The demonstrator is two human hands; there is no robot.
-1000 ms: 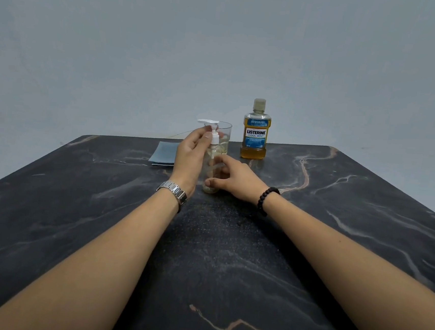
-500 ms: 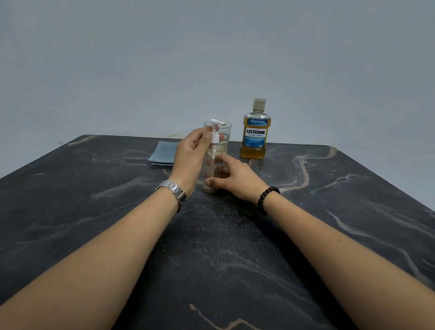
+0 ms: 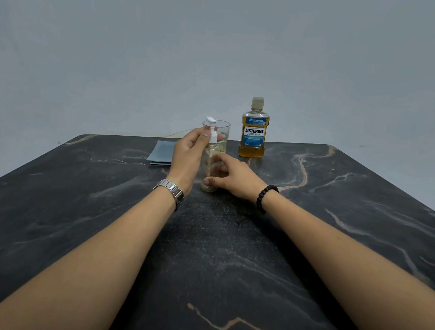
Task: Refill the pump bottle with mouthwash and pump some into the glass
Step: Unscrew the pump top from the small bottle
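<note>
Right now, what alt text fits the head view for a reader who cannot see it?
Two bare hands work a small clear pump bottle on a dark marbled table: the left hand grips its white pump top, the right hand steadies its base. Behind stand a glass, a mouthwash bottle and a folded blue cloth.

Dark veined marble-look table (image 3: 311, 227), clear plastic pump bottle (image 3: 210, 164), transparent glass (image 3: 223, 133), shiny metal watch (image 3: 172, 191)
</note>
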